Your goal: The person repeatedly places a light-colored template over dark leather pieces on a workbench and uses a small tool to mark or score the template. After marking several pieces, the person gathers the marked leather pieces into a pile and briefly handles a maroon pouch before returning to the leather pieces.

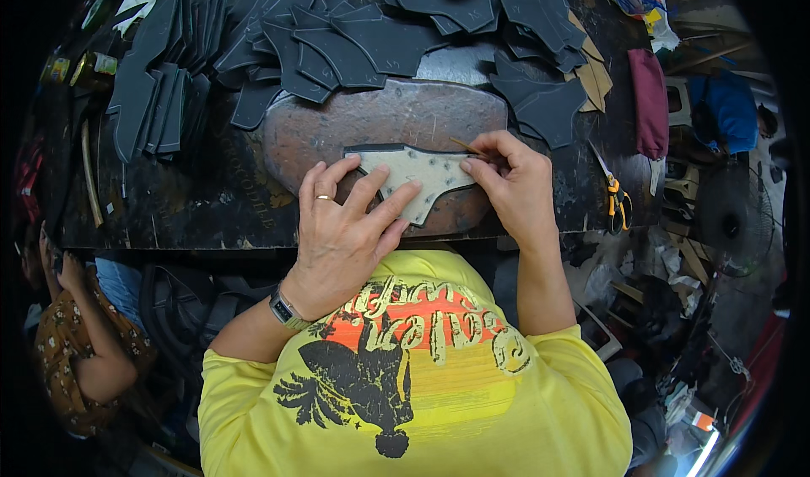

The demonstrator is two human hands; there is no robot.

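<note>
A pale, spotted pattern piece (434, 173) lies over a black cut-out panel (371, 148), whose dark edge shows around it. Both rest on a worn brown slab (396, 110) near the table's front edge. My left hand (333, 232), with a ring and a wristwatch, presses its spread fingers on the left part of the pattern. At the right end, my right hand (519, 182) pinches a thin brown stick-like tool (464, 145), its tip pointing left over the pattern's upper edge. The rest of the tool is hidden by the fingers.
Many black cut panels (363, 43) are heaped beyond the slab, and more stand stacked (152, 106) at left. Orange-handled scissors (620, 203) and a maroon cloth (648, 104) lie right. A wooden handle (91, 173) lies far left. Another person (93, 350) sits at left.
</note>
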